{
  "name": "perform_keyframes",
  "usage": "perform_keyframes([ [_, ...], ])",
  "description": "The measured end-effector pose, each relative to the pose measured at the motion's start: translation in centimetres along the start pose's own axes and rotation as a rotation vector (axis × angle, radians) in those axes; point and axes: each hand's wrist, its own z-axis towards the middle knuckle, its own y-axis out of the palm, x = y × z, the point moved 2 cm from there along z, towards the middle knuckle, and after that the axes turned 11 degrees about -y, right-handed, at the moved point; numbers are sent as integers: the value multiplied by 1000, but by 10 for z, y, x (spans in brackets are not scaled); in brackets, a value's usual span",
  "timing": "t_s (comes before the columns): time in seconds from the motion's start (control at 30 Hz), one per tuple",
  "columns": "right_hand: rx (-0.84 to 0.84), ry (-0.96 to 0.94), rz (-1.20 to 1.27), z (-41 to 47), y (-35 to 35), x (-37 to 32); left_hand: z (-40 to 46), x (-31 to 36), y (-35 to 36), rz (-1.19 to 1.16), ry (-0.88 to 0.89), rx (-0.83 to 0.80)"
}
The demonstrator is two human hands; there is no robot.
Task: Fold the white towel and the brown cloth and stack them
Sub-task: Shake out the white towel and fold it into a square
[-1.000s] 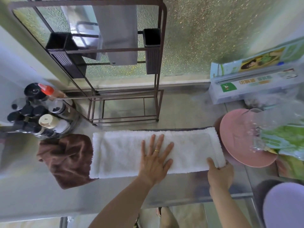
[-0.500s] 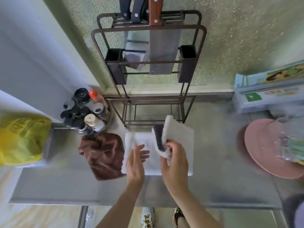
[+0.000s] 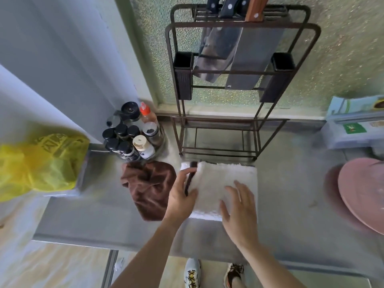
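Note:
The white towel (image 3: 220, 179) lies folded into a near square on the steel counter (image 3: 291, 194), just in front of the knife rack. My left hand (image 3: 181, 196) grips its left edge, thumb on top and fingers around the fold. My right hand (image 3: 239, 206) rests flat on the towel's front right part, fingers spread. The brown cloth (image 3: 150, 187) lies crumpled on the counter directly left of the towel, touching neither hand.
A dark metal rack (image 3: 218, 132) holding cleavers (image 3: 251, 63) stands behind the towel. Several spice bottles (image 3: 133, 138) cluster at the back left, a yellow plastic bag (image 3: 39, 163) at far left, a pink plate (image 3: 363, 194) at right, wrap boxes (image 3: 355, 125) behind it.
The long white towel has been folded over from right to left into a square. My right hand let go of the flap and now presses flat; my left hand took the left edge.

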Motion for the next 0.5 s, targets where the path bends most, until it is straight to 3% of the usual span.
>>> perform_keyframes([
  [0.1,-44,56,-78,-2,1,24,2,-1,-3,44,24,35],
  [0.2,-73,53,-77,-5,3,33,4,-8,-5,268,14,96],
  [0.37,52,171,49,6,-4,37,10,-17,3,615,194,286],
  [0.43,82,352,208,18,-5,45,14,-16,8,601,182,325],
  [0.5,87,661,422,31,-6,55,16,-16,9,519,114,345],
])
